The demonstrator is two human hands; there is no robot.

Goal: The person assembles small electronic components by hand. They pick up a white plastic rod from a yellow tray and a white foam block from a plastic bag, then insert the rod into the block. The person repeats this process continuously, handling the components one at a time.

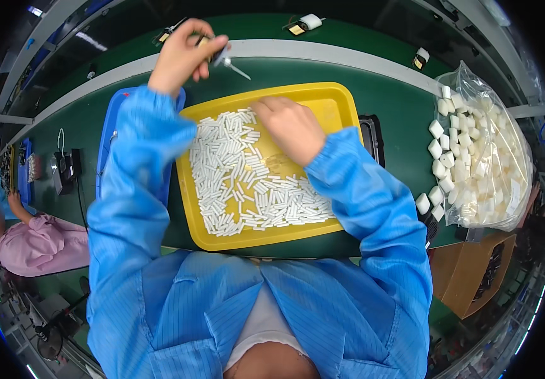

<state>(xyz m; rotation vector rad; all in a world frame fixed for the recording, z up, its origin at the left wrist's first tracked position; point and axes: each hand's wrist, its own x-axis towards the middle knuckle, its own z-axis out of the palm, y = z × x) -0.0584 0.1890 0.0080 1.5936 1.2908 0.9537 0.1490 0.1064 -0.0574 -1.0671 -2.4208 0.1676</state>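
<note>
Above the far left corner of the yellow tray point(342, 104), my left hand point(184, 55) is closed around a small dark part point(217, 55). A thin white stem point(239, 69) sticks out of that part toward the lower right. My right hand point(291, 128) is lowered over the tray's far middle, fingers together and bent down at the edge of a heap of short white sticks point(222, 148). Its fingertips are partly hidden, so whatever they pinch does not show. The sticks lie loose across the tray's left and near sides.
A blue tray point(109, 136) sits under my left arm. Beyond a pale rail point(342, 58), several dark parts with white pieces point(305, 24) lie on a green strip. At right, a clear bag point(490, 151) spills white blocks; a cardboard box point(465, 271) stands below. Someone in pink point(42, 246) sits left.
</note>
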